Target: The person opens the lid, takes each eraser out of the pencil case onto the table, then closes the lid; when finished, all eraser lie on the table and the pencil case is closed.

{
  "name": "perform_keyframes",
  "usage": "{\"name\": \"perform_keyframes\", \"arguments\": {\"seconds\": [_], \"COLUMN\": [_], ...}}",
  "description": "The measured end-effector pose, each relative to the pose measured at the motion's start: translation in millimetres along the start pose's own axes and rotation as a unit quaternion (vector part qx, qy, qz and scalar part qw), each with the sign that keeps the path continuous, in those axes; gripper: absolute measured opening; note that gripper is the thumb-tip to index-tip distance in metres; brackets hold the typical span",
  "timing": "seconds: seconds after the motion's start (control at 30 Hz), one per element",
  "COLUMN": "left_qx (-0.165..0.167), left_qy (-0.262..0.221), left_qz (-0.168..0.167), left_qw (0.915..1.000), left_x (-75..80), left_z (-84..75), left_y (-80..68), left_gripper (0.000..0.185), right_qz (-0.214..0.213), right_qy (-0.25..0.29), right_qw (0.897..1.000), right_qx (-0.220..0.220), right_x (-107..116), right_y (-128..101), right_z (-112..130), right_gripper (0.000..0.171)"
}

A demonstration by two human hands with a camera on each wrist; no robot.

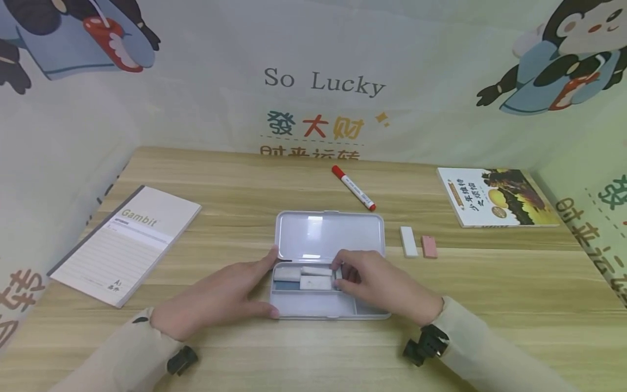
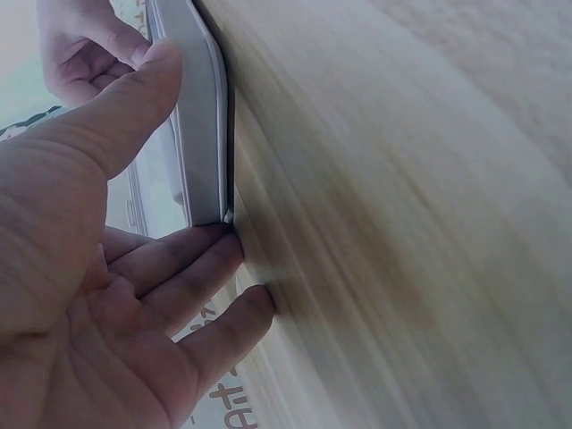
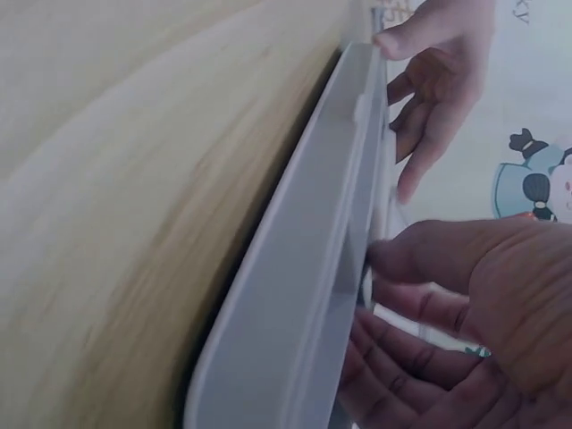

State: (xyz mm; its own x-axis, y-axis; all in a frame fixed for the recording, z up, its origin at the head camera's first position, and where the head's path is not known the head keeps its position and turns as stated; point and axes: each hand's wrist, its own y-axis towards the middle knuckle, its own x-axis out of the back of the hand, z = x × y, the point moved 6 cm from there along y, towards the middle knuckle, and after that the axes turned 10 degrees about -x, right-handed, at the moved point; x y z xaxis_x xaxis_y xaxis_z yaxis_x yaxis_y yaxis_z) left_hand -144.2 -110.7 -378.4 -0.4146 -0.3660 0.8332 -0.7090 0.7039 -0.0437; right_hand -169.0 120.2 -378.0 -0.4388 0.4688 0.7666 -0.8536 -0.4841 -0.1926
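Observation:
A white pencil case lies on the table in the head view, its lid tilted back. Its rear compartment holds several white eraser-like blocks. My left hand holds the case's left end, thumb at the near corner and fingers at the hinge side; the left wrist view shows this hand against the case wall. My right hand reaches into the rear compartment and pinches a small whitish block, mostly hidden by the fingers. In the right wrist view this hand bends over the case rim.
Right of the case lie a white eraser and a pink eraser. Behind it is a red-capped marker. A notebook lies at left, a book at back right. A printed cloth hangs behind the table.

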Motion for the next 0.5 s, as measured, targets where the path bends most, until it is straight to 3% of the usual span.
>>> {"name": "perform_keyframes", "arguments": {"seconds": [0.3,0.5], "left_qx": [0.001,0.001], "left_qy": [-0.004,0.0], "left_qz": [0.001,-0.001], "left_qw": [1.0,1.0], "left_x": [0.4,1.5], "left_z": [-0.8,-1.4], "left_y": [-0.8,-0.9], "left_gripper": [0.109,0.108], "right_qz": [-0.024,-0.036], "right_qy": [0.003,0.02], "right_qw": [0.999,0.999], "right_qx": [-0.022,-0.006], "right_x": [1.1,4.4], "right_y": [-3.6,-6.3], "right_z": [-2.5,-4.5], "right_gripper": [0.021,0.022]}}
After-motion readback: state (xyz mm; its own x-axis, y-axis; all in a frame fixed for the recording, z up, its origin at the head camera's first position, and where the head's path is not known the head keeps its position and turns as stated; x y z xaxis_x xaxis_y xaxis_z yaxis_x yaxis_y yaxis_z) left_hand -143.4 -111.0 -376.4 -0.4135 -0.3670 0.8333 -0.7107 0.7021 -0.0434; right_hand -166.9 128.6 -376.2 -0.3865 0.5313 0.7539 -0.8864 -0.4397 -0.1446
